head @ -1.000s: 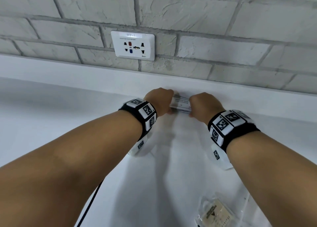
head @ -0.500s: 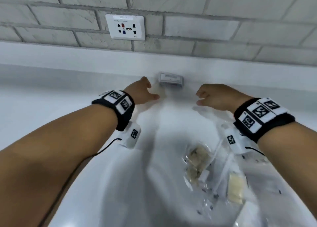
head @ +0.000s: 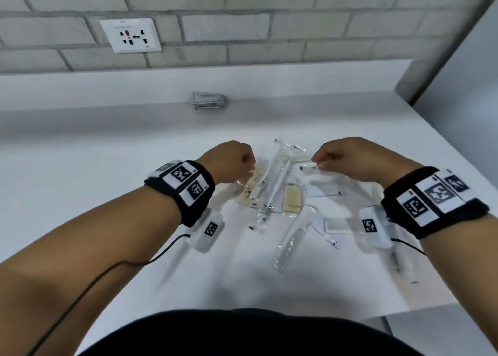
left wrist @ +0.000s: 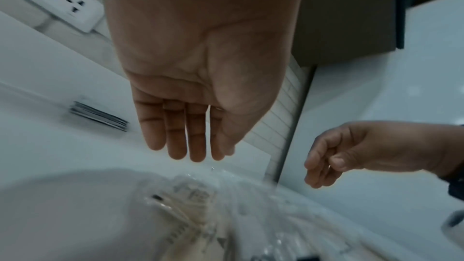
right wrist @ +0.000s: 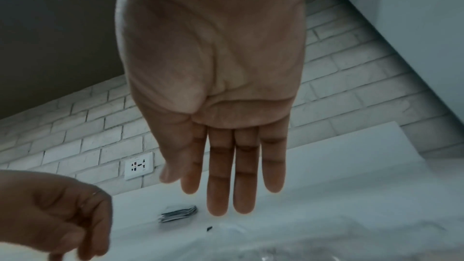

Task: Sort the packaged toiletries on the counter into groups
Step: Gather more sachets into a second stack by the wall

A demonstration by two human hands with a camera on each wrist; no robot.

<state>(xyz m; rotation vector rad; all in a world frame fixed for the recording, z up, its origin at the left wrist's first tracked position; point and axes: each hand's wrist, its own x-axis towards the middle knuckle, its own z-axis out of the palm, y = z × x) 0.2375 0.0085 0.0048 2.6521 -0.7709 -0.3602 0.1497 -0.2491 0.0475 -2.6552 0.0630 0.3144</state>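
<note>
A small stack of flat grey-white sachets [head: 208, 101] [left wrist: 98, 115] [right wrist: 178, 213] lies at the back of the white counter [head: 80, 167], against the raised ledge. Nearer me is a loose pile of clear-wrapped toiletries: a toothbrush pack [head: 277, 178], a tan packet [head: 291, 199], a comb [head: 293, 237] and a white sachet [head: 323, 190]. My left hand [head: 242, 161] [left wrist: 195, 146] hovers over the pile's left side, fingers straight and empty. Over the pile's right side, my right hand [head: 326, 160] [right wrist: 226, 195] is also flat and holds nothing.
A white wall socket [head: 130, 35] sits in the grey brick wall behind the ledge. A plain side wall [head: 463, 72] closes the counter on the right. The counter's front edge runs near my body, with a step down at the bottom right [head: 431, 323].
Both hands let go of the sachet stack by the back ledge and drew back toward me, now above the pile. The stack stays at the back.
</note>
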